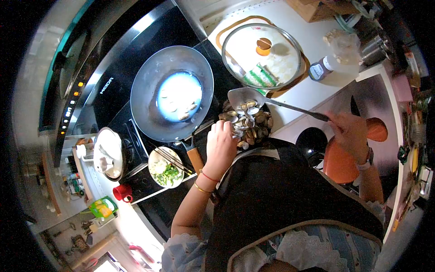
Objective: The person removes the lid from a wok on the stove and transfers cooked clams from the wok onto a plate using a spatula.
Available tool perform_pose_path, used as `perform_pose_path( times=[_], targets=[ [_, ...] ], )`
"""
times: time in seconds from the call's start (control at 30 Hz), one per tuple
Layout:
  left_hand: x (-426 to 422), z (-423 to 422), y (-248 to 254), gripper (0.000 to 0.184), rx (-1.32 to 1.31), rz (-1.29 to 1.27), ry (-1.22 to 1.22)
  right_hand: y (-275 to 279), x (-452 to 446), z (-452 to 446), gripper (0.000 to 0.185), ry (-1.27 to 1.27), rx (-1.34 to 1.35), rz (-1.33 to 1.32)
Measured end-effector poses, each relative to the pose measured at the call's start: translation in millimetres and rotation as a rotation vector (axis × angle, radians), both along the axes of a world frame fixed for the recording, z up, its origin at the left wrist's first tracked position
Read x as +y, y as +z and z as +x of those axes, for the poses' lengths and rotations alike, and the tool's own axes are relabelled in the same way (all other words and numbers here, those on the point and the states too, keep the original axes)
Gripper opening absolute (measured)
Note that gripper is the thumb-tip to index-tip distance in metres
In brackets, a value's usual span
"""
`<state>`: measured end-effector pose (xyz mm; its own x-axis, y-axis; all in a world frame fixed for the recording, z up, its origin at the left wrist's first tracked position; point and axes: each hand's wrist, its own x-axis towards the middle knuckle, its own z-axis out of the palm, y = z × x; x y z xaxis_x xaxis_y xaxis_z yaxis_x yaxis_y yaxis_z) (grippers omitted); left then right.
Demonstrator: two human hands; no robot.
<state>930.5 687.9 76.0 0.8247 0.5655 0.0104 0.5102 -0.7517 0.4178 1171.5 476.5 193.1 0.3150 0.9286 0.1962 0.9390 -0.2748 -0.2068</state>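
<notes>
My right hand (349,133) is closed round the handle of a metal spatula (290,106). The spatula's blade holds a few clams and lies over the near side of a heap of clams (253,129). At the left edge of that heap is my left hand (222,143), its fingers together and bent over the clams; what they hold, if anything, is hidden. A wok (145,109) with pale, steaming liquid and a few pieces in it sits on the stove, its wooden handle (195,159) beside my left wrist.
A glass lid (231,52) lies on the counter at the top, near a bottle (321,69). Left of my left arm are a bowl of chopped greens (166,174) with chopsticks across it, a white-covered pot (108,154) and a red cup (122,193).
</notes>
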Motion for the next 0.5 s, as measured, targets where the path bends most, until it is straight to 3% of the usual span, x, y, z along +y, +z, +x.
perform_pose_path(
  times=[0.27,0.5],
  targets=[
    [-1,-22,11,0.018,-0.142,-0.068,0.004,-29,-24,4,0.024,-0.063,-0.129,-0.08],
    [-6,-41,30,0.014,-0.234,-0.14,0.061,-36,-23,1,0.026,-0.095,-0.146,-0.036]
  ],
)
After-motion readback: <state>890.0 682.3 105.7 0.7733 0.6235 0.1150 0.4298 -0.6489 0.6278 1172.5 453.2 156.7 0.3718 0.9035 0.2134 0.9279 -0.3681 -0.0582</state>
